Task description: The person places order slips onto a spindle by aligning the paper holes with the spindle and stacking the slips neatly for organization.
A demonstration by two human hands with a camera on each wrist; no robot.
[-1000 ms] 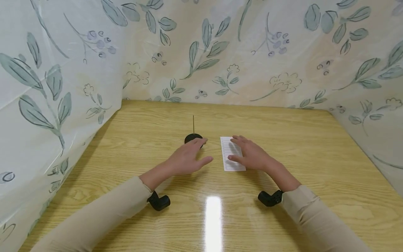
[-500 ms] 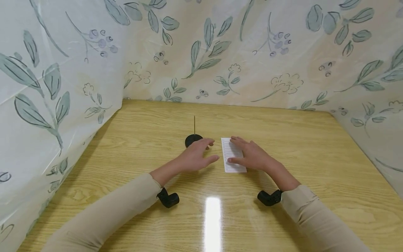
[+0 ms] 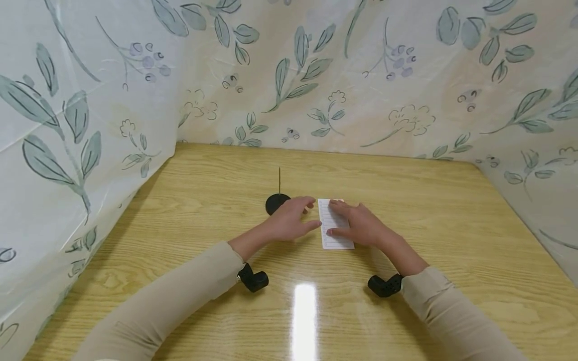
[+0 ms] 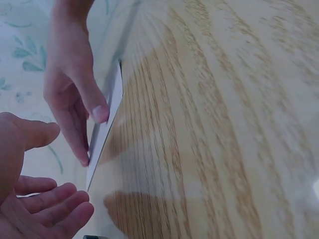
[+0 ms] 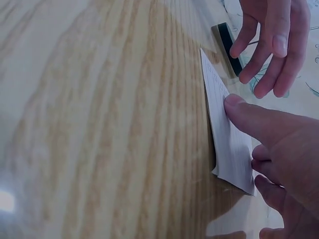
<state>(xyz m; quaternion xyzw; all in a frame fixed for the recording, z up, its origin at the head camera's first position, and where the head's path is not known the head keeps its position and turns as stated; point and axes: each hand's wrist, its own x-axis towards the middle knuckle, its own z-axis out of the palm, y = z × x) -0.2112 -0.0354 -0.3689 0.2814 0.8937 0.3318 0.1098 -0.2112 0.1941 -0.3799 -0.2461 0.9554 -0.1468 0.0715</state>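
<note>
A white slip of paper (image 3: 336, 242) with printed lines lies on the table, slightly right of the middle. At its near end in the right wrist view, the paper (image 5: 232, 144) shows a second layer beneath the top one. My right hand (image 3: 361, 223) rests over its right part, thumb and fingers spread and extended. Close to the slip's left edge hovers my left hand (image 3: 291, 219), its fingers loosely bent and thumb apart, with nothing between them. Behind the left hand stands a bill spike, a thin upright rod (image 3: 279, 180) on a round black base (image 3: 274, 203), partly covered by that hand.
The wooden table (image 3: 217, 175) is bordered at the back and sides by a floral-patterned sheet (image 3: 253, 65). Black wrist-worn devices hang below each cuff, one on the left wrist (image 3: 255, 281) and one on the right (image 3: 383, 286). A bright light reflection (image 3: 304, 321) shows in front.
My left hand has moved right, away from the spike's base and up to the paper's left edge. The right hand stays over the paper almost unmoved.
</note>
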